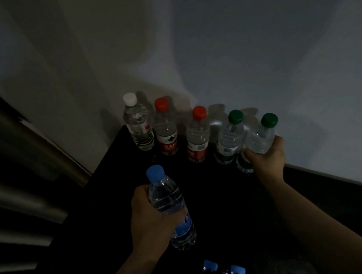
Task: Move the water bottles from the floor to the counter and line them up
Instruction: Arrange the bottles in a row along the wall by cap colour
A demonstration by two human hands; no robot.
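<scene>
Left hand (149,219) fingers wrap the blue-capped bottle (170,206) mid-body at 6 o'clock. Right hand (266,158) fingers close around a green-capped bottle (261,136) at 3 o'clock, ending the row on the dark surface (219,196).

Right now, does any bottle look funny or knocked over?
None is knocked over or spilled. The row by the wall, white cap to green cap, stands upright with caps on. Two bottles aren't in line yet: the right hand holds a green-capped one, the left hand a blue-capped one.
</scene>
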